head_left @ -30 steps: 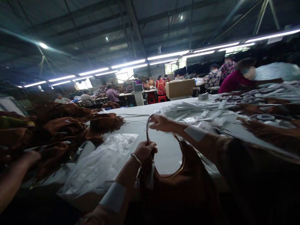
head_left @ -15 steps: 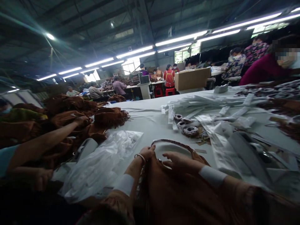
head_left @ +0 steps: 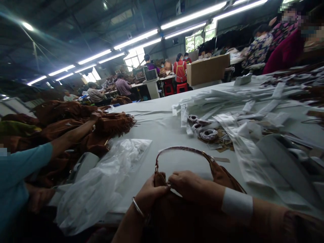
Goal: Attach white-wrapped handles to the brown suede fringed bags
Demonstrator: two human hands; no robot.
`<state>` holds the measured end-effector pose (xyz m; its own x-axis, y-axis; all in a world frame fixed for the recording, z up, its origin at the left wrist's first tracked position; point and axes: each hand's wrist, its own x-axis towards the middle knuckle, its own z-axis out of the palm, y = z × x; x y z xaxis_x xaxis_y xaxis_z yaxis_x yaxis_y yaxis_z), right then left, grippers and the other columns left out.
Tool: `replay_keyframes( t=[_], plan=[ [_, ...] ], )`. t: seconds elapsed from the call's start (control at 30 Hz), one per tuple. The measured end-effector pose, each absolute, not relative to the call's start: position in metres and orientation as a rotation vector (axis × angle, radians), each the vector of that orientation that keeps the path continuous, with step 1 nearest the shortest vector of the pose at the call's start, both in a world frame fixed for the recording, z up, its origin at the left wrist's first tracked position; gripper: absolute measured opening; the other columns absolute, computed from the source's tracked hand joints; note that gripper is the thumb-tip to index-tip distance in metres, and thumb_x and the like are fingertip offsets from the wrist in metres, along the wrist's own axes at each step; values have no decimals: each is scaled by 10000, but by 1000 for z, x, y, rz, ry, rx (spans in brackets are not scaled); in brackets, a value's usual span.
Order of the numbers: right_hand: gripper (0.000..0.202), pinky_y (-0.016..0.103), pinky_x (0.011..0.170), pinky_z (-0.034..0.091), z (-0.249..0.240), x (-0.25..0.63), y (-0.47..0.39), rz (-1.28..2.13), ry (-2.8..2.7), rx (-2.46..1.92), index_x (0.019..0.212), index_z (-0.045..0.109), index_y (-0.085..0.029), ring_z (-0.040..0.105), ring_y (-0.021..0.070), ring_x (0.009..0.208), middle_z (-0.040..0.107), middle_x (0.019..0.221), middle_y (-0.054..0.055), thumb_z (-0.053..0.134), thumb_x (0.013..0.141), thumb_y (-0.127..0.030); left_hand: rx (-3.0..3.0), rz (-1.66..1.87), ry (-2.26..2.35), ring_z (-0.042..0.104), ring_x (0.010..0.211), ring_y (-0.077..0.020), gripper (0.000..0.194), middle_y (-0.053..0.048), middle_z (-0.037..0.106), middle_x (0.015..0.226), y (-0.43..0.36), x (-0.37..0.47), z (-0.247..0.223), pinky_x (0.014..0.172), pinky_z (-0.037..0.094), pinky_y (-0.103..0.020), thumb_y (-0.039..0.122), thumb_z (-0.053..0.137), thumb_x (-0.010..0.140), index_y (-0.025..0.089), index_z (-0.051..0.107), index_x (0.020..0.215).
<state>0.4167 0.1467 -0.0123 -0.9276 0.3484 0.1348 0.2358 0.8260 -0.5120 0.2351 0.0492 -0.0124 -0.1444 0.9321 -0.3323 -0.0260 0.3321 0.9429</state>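
A brown bag (head_left: 184,216) with a wrapped, arched handle (head_left: 182,148) lies in front of me at the near edge of a white table. My left hand (head_left: 153,192) is closed on the bag's left top corner, just below the metal ring of the handle. The fingers of my right hand (head_left: 186,182) are pinched at the bag's top opening, close to my left thumb; a small shiny piece shows between the two hands. The handle stands up beyond both hands.
Clear plastic bags (head_left: 108,179) lie left of my hands. A person's arm (head_left: 72,135) reaches into piled brown bags (head_left: 65,118). Rolls (head_left: 209,135), white strips (head_left: 217,98) and a grey dispenser-like object (head_left: 275,162) lie right. People sit farther back.
My right hand has gone from spread fingers to a pinch at the bag's opening. My left hand has moved down from the handle end to the corner. The neighbouring person's arm has shifted right.
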Motion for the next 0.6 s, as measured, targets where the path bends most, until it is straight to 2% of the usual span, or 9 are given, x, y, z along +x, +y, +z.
replay_keyframes(
  t=[0.23, 0.37, 0.43, 0.5, 0.6],
  plan=[
    [83, 319, 545, 331, 18, 430, 137, 223, -2894, -313, 967, 568, -172, 559, 191, 687, 623, 877, 55, 564, 893, -210, 942, 1167, 1481, 651, 896, -227, 562, -63, 703, 960, 28, 254, -2, 808, 512, -318, 290, 857, 652, 157, 612, 1140],
    [75, 309, 603, 364, 32, 427, 146, 154, -2888, -260, 958, 573, -163, 559, 181, 705, 629, 882, 59, 501, 945, -179, 1145, 1126, 1397, 649, 993, -274, 511, -88, 706, 1080, 27, 268, 13, 859, 515, -353, 297, 804, 720, 167, 615, 1176],
    [157, 312, 664, 392, 34, 424, 152, 191, -2877, -249, 918, 588, -164, 570, 180, 732, 635, 867, 61, 450, 984, -199, 1178, 1110, 1413, 646, 988, -279, 510, -83, 709, 1057, 29, 271, 16, 850, 513, -353, 294, 802, 709, 161, 624, 1168],
    [163, 343, 776, 414, 32, 423, 154, 220, -2812, -270, 968, 611, -167, 589, 207, 858, 650, 949, 84, 461, 991, -226, 1165, 1103, 1441, 645, 945, -265, 533, -76, 707, 1011, 32, 270, 13, 816, 510, -339, 282, 811, 681, 151, 627, 1163],
    [272, 424, 948, 387, 22, 430, 145, 301, -2598, -446, 1206, 577, -172, 523, 281, 1140, 593, 1236, 148, 551, 960, -286, 1086, 1124, 1473, 639, 887, -230, 608, -68, 693, 992, 29, 267, 3, 785, 501, -318, 270, 835, 641, 151, 603, 1190]
  ],
)
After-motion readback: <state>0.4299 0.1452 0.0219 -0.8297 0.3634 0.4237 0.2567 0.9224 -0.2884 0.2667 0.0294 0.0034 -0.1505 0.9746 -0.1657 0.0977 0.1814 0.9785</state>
